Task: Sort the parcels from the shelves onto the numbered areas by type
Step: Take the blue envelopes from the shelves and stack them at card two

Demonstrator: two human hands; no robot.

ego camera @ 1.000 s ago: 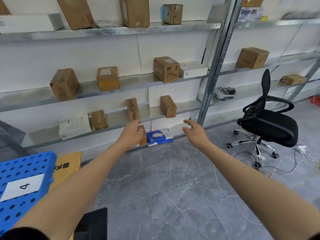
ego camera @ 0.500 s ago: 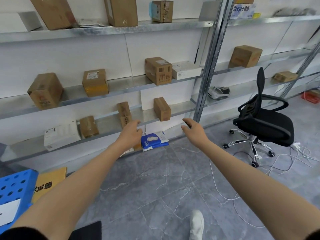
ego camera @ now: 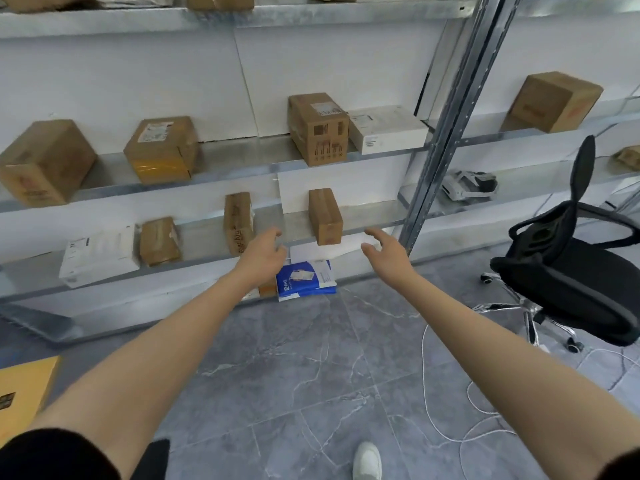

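After a step closer, the left hand (ego camera: 265, 249) and right hand (ego camera: 386, 252), each grip open and empty, now frame the brown parcel (ego camera: 325, 216) at twelve o'clock on the shelf (ego camera: 374, 214), probably the next one to take.

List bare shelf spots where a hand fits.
Middle shelf: wide gap between yellow-taped brown box and tall printed brown carton. Lower shelf: gap between upright narrow brown box and small brown box. Crowded: carton and flat white box, no gap showing.

White wall (ego camera: 311, 64) panels fill the upper frame behind grey metal shelving (ego camera: 445, 133). Grey marbled floor tiles (ego camera: 294, 375) cover the lower half — a black office chair (ego camera: 571, 289) stands at right, with white cables (ego camera: 424, 362) looping across the floor beside it.
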